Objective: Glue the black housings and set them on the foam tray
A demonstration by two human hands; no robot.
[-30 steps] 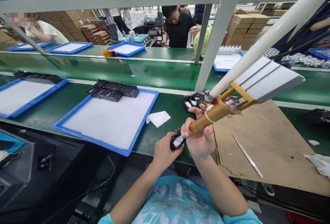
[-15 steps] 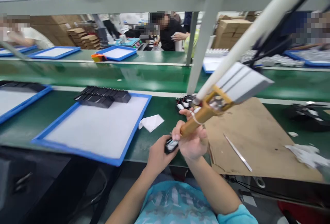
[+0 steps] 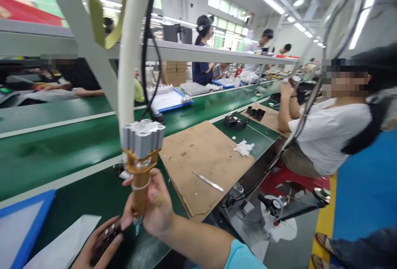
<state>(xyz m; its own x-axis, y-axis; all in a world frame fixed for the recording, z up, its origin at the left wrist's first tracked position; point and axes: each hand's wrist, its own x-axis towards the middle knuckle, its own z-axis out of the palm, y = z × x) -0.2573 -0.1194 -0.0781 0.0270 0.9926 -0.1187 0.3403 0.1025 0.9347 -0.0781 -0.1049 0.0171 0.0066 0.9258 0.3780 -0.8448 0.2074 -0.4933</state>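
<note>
My right hand (image 3: pixel 156 209) is wrapped round the gold-coloured handle of a tool (image 3: pixel 141 190). The tool stands nearly upright, with a silver ribbed block on top, a white hose behind it and a bluish tip below. To the lower left, my left hand (image 3: pixel 97 246) holds a small dark part (image 3: pixel 108 238) between thumb and fingers, close to the tool's tip. A folded white sheet (image 3: pixel 66 240) lies beside my left hand. Small black-and-white parts show partly behind the tool.
A brown cardboard sheet (image 3: pixel 201 157) bears a thin metal strip (image 3: pixel 207 181). At the lower left is a blue-rimmed tray (image 3: pixel 39 215). Black parts (image 3: pixel 235 122) and crumpled white tissue (image 3: pixel 245 148) lie farther right. A person in white (image 3: pixel 335 124) sits at the right.
The view has swung right and up, bringing the seated person and ceiling lights into sight. The tool has gone from slanted to nearly upright in my right hand. My left hand still holds the dark part.
</note>
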